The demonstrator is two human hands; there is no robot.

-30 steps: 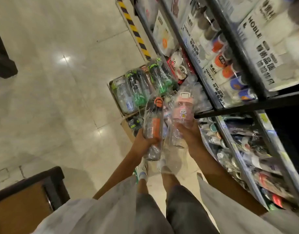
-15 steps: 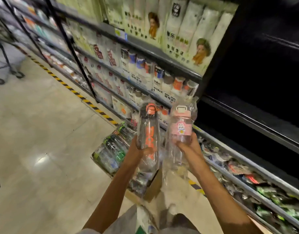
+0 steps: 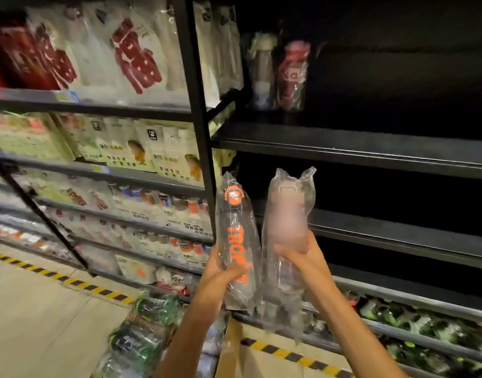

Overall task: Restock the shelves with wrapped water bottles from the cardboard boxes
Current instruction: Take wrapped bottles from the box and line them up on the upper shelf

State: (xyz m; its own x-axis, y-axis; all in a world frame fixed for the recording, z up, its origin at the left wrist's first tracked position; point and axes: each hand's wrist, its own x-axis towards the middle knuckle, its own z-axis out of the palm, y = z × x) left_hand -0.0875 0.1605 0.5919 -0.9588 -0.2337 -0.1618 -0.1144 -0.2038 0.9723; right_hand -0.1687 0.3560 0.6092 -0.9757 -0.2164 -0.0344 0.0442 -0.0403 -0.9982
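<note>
My left hand (image 3: 219,276) grips a wrapped dark bottle with an orange cap and orange lettering (image 3: 235,236), held upright. Beside it my right hand (image 3: 302,253) grips a wrapped pink bottle (image 3: 287,214), also upright and blurred. Both bottles are raised in front of the dark shelf bay (image 3: 370,225) on the right. Two wrapped bottles, a pale one (image 3: 261,69) and a red one (image 3: 293,75), stand on an upper shelf there. The cardboard box (image 3: 233,347) with several green-capped wrapped bottles (image 3: 141,334) sits on the floor below my arms.
A black upright post (image 3: 197,110) divides the stocked bay of packaged goods (image 3: 136,148) on the left from the dark bay. The bottom shelf at right holds several wrapped bottles (image 3: 414,326). Yellow-black floor tape (image 3: 57,275) runs along the shelving base.
The view has swung up from the box on the floor to the shelves. Both hands have lifted their bottles higher, toward the dark shelf bay.
</note>
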